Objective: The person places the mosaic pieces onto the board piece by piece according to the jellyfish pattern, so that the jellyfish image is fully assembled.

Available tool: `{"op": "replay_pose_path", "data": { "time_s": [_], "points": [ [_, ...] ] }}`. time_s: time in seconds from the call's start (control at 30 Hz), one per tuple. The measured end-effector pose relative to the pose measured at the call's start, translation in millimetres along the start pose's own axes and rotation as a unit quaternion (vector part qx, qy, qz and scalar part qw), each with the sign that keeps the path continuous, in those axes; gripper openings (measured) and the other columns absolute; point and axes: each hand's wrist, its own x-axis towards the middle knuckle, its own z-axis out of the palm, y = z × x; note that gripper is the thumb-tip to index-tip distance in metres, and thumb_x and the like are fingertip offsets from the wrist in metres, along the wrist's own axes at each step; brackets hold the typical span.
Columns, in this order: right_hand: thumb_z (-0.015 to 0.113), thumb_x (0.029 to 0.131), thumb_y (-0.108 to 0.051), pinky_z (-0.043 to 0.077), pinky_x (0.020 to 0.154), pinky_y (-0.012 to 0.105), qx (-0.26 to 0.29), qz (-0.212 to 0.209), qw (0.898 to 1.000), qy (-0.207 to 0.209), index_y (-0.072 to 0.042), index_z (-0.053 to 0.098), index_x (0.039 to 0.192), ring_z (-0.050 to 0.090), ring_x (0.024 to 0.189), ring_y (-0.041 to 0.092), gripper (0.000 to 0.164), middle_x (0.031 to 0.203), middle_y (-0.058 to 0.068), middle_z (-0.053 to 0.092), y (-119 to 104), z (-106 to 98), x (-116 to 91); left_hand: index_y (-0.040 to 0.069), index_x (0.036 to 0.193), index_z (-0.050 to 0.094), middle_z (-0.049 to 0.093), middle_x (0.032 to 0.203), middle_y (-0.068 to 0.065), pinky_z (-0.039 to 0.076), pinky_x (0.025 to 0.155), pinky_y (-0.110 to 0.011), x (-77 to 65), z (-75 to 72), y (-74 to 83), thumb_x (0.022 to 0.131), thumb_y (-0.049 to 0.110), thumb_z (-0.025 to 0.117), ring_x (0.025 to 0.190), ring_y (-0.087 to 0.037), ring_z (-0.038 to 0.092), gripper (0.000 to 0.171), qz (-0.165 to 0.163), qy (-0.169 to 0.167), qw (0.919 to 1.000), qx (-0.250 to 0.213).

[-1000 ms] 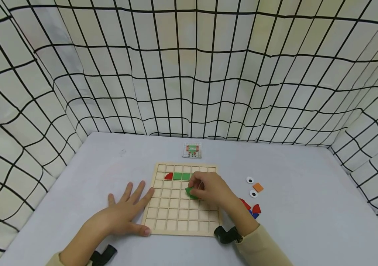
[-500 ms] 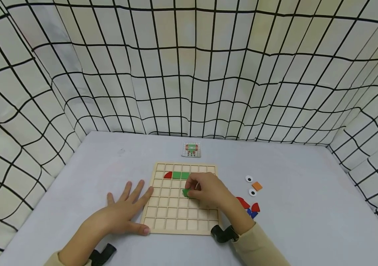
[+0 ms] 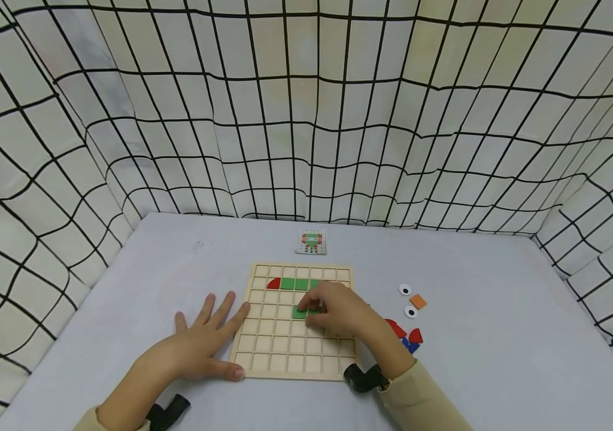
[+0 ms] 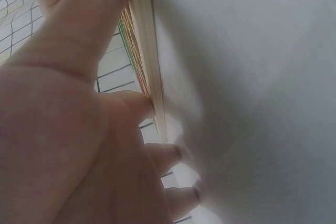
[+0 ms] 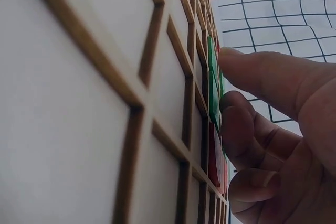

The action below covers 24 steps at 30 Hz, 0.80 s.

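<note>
A wooden grid board (image 3: 279, 362) lies on the white table. My left hand (image 3: 193, 350) is spread flat at its left side, with the index fingertip and thumb at the board's edge (image 4: 147, 51). Over the middle of the board, my right hand (image 3: 339, 308) has bent fingers, the index fingertip resting on a green square tile (image 3: 299, 312) that lies flat in its cell. The right wrist view shows the thumb and index apart, close over green tiles (image 5: 213, 95), with a red tile (image 5: 214, 156) beside them. My right hand partly hides this row.
In an upper row sit a red quarter-round tile (image 3: 273, 284) and several green squares (image 3: 287, 284). A picture card (image 3: 311, 242) lies behind the board. To the right are eye discs (image 3: 410, 312), an orange square (image 3: 418, 301), and red (image 3: 416, 336) and blue pieces (image 3: 413, 347). Black netting (image 3: 314, 126) surrounds the table.
My right hand has moved the green tile slightly left, from a tilted pinch to lying flat in a cell, and its fingers have loosened. My left hand stays put.
</note>
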Motion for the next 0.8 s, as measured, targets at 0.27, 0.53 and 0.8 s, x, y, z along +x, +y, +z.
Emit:
{"op": "replay_pose_path", "data": {
  "time_s": [0.27, 0.53, 0.8],
  "points": [
    [0.076, 0.087, -0.019, 0.048, 0.073, 0.027, 0.009, -0.003, 1.0, 0.008, -0.022, 0.074, 0.106, 0.057, 0.083, 0.012, 0.019, 0.088, -0.009, 0.062, 6, -8, -3, 0.019, 0.161, 0.021, 0.001, 0.167, -0.019, -0.006, 0.091, -0.089, 0.7, -0.6, 1.6, 0.067, 0.073, 0.072, 0.148, -0.054, -0.007, 0.12, 0.002, 0.001, 1.0, -0.007],
    [0.074, 0.09, -0.018, 0.05, 0.07, 0.028, 0.045, -0.014, 0.999, 0.028, -0.016, 0.073, 0.111, 0.058, 0.077, 0.011, 0.02, 0.088, -0.009, 0.064, 19, -25, -6, 0.019, 0.161, 0.021, 0.001, 0.167, -0.019, -0.005, 0.091, -0.089, -1.1, 0.9, 1.9, 0.067, 0.074, 0.072, 0.148, -0.054, -0.006, 0.12, -0.001, 0.002, 1.0, -0.004],
    [0.072, 0.092, -0.024, 0.05, 0.069, 0.034, 0.08, 0.009, 0.996, 0.048, -0.016, 0.072, 0.112, 0.057, 0.083, 0.018, 0.022, 0.093, -0.005, 0.064, 29, -43, -14, 0.02, 0.161, 0.021, 0.001, 0.167, -0.019, -0.004, 0.091, -0.089, -0.3, 2.1, 0.6, 0.066, 0.076, 0.07, 0.148, -0.054, -0.006, 0.121, 0.001, 0.004, 1.0, 0.001]
  ]
}}
